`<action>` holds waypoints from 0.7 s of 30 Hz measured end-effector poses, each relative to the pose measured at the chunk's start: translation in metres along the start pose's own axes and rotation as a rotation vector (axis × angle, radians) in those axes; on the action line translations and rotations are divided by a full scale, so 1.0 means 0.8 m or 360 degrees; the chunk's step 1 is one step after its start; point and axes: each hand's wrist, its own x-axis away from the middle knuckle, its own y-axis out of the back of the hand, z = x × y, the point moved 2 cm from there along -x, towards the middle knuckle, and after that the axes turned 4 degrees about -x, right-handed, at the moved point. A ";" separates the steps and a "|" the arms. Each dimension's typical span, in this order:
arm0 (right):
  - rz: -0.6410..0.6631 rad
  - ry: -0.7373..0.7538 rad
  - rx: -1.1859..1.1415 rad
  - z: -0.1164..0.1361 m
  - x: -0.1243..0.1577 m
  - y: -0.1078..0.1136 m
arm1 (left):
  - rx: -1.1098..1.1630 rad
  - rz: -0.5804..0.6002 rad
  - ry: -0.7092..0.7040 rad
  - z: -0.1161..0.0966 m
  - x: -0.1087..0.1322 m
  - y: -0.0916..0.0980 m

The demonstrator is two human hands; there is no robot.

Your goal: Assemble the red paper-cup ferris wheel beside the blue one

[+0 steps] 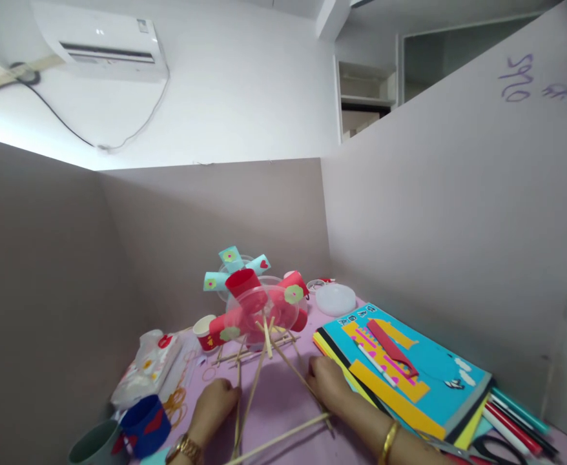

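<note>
A frame of thin wooden sticks (253, 391) stands on the pink table, its sticks crossing at the top. At the crossing sits a wheel of clear plastic discs (283, 310) with red paper tubes (245, 287) round it, some bearing green flower cutouts. Behind it is a second wheel with light blue paper tubes (232, 259). My left hand (216, 399) is closed at a near-upright stick on the frame's left side. My right hand (329, 381) is closed at the slanting stick on the right. The fingertips of both hands are mostly hidden.
Coloured sheets (448, 374) with a red cutter lie at right, near scissors (499, 449) and markers (520, 423). A plastic lid (336, 299) and paper cup (206, 330) stand behind. At left are a tissue pack (148, 365), rubber bands (175, 405) and a blue tape roll (145, 423). Partitions enclose the table.
</note>
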 end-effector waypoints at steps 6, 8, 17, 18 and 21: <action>0.0043 0.0031 -0.0038 0.006 0.018 0.000 | 0.0097 0.0013 0.0043 0.010 0.018 -0.008; 0.0066 0.0032 -0.0042 0.008 0.023 0.000 | 0.0120 0.0012 0.0054 0.015 0.022 -0.013; 0.0092 0.0069 -0.0097 0.009 0.034 0.002 | 0.0178 -0.0120 0.0041 0.028 0.029 -0.025; 0.0089 0.0078 -0.0111 0.007 0.033 0.001 | 0.0190 -0.0129 0.0040 0.029 0.029 -0.025; 0.0077 0.0100 -0.0159 0.000 0.029 0.005 | 0.0265 -0.0168 0.0044 0.032 0.030 -0.026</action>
